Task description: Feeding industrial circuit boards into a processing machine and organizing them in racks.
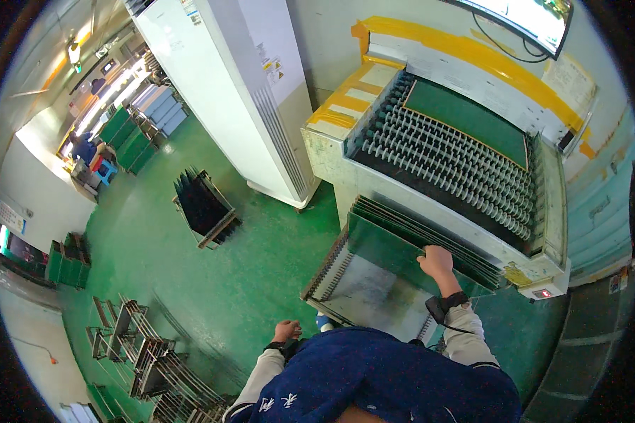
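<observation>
Through the head view I'm watching my right hand [437,262] curling its fingers over the upper edge of the front green panel [381,243], pinching it; that panel is leaning in the toothed rack [323,271], more panels standing close behind, the roller machine [441,162] bordering them; my left hand [287,330] is hanging left of the rack, fingers curling inward; I cannot tell whether they're pressing together; the glossy green floor [261,275] is spreading wide leftward, reaching a smaller filled rack [206,208]; metal frames [148,345] are crowding the lower left; a tall white cabinet [226,92] is standing beside the machine; another panel [466,120] is lying on its rollers.
</observation>
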`<state>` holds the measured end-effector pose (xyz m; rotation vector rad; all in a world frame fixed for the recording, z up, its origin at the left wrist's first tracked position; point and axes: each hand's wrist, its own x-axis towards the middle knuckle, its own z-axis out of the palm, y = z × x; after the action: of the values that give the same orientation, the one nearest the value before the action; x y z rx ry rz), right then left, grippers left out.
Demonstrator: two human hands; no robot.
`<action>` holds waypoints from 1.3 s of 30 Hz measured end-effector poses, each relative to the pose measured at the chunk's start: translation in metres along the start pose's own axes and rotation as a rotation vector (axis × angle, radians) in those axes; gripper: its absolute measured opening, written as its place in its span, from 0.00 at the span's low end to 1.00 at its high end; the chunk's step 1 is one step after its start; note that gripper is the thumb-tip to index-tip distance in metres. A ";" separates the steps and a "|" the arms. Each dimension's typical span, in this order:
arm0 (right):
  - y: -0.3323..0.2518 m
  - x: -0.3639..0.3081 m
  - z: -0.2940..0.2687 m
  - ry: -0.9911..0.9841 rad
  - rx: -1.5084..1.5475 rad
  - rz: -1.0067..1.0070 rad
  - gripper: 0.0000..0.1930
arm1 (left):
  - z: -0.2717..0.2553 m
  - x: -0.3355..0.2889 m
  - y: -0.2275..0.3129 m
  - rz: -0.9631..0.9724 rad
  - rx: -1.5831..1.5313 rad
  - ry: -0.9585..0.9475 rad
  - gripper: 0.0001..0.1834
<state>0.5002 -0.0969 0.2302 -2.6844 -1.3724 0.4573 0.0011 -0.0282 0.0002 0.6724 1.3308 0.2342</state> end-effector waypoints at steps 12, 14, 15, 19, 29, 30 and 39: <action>-0.017 -0.046 -0.079 0.102 -0.026 -0.117 0.14 | 0.015 -0.010 0.018 -0.014 0.072 0.092 0.11; -0.021 -0.061 -0.122 0.143 -0.003 -0.129 0.15 | 0.006 -0.002 0.011 -0.008 0.003 0.046 0.11; -0.021 -0.068 -0.142 0.164 0.006 -0.134 0.15 | 0.003 0.002 0.009 -0.006 -0.032 0.021 0.11; 0.017 -0.090 -0.190 0.216 0.244 -0.025 0.13 | 0.008 0.004 0.014 0.029 -0.007 -0.001 0.11; 0.089 -0.081 -0.127 0.651 1.609 -0.051 0.15 | 0.005 0.011 0.016 0.089 0.046 -0.039 0.10; 0.091 -0.076 -0.118 0.575 1.666 -0.040 0.15 | 0.004 0.013 0.015 0.103 0.055 -0.046 0.10; 0.030 -0.048 -0.079 0.237 2.325 0.190 0.05 | 0.015 -0.012 0.027 -0.004 0.027 0.041 0.08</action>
<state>0.5214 -0.1491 0.3093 -0.7295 0.0679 0.8217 0.0177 -0.0179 0.0260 0.6904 1.3770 0.2282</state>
